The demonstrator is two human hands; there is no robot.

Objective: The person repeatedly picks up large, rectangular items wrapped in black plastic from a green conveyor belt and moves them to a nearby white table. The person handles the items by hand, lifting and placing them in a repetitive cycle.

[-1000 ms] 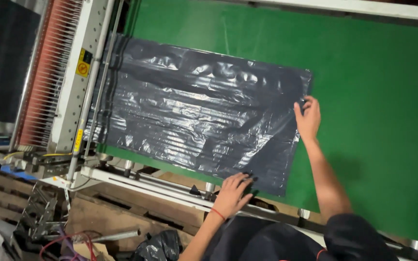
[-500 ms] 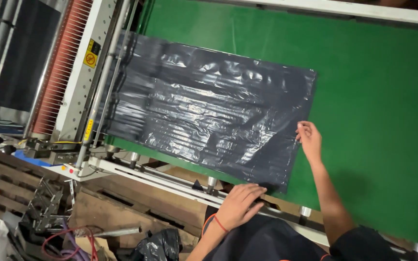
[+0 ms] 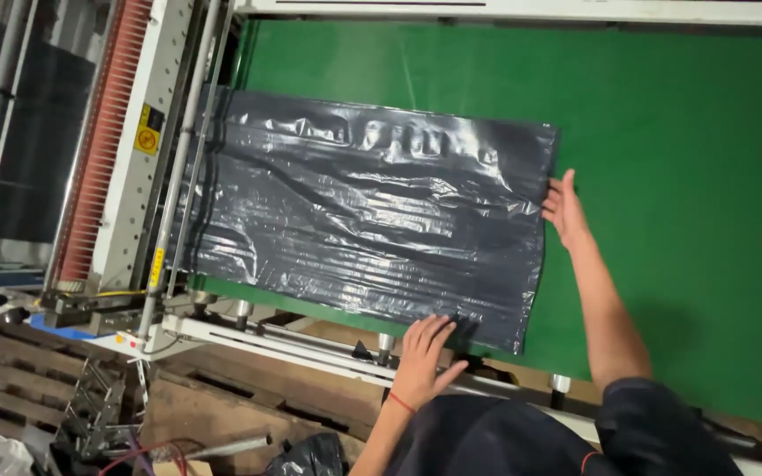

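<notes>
Moved: right hand shifted farther along the sheet's right edge.
Left hand: fingers spread flat, pressing near corner.
Black plastic sheet: lying on green belt.

Green conveyor belt, red ribbed roller, wooden pallet, yellow warning sticker

Beyond the right hand's fingertips, and off to its outer side, the green belt lies bare and open for passage. Ahead of the left hand's fingers spreads the black plastic sheet, flat and low. At that sheet's far end, well beyond both sets of fingers, the machine's metal rods and red ribbed roller block the way.
</notes>
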